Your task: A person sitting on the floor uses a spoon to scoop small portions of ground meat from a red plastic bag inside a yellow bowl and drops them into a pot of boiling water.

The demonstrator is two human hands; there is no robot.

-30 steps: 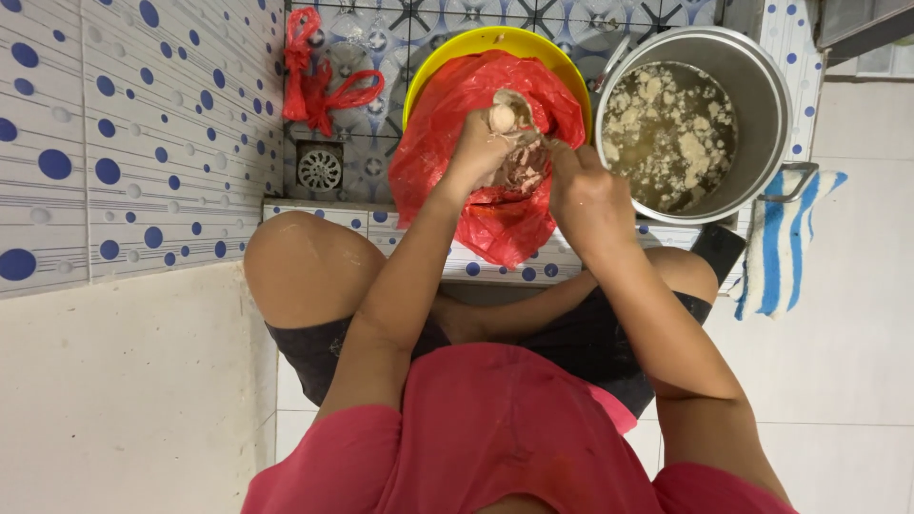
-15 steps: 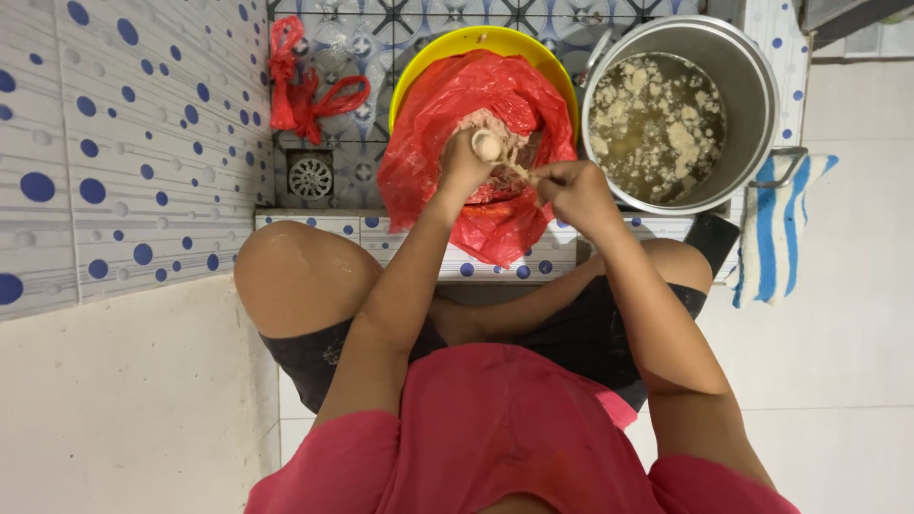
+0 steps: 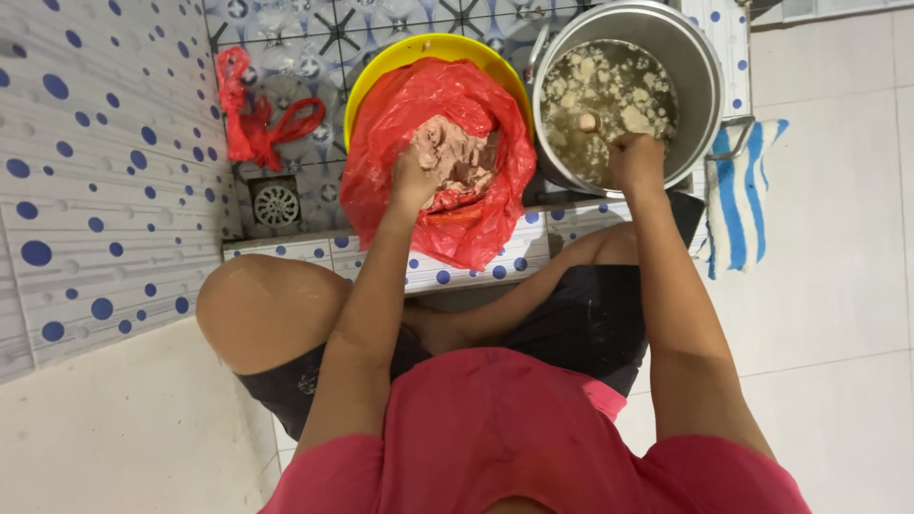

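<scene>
The pinkish meat paste (image 3: 455, 164) sits in a rough, lumpy mound inside a red plastic bag (image 3: 447, 219) that lines a yellow basin (image 3: 419, 49), near the middle of my view and a little toward twelve o'clock. My left hand (image 3: 411, 181) is at the paste's nine o'clock edge, fingers curled down into it so that the tips are buried; I cannot tell how much it has scooped.

My right hand (image 3: 636, 160) is out at three o'clock from the paste, over the near rim of a big steel pot (image 3: 705, 86). It is closed into a loose fist, and something thin (a spoon handle, perhaps, though it is too small to be sure) slants from it down into the pot. The pot holds cloudy broth (image 3: 581, 143) with pale lumps (image 3: 632, 118) floating in it.

Farther out, at three o'clock from the pot, a blue-and-white striped cloth (image 3: 743, 200) lies on the tiled floor. At nine o'clock from the basin lies a second red bag (image 3: 249, 119), crumpled, with a round floor drain (image 3: 277, 204) just below it.
</scene>
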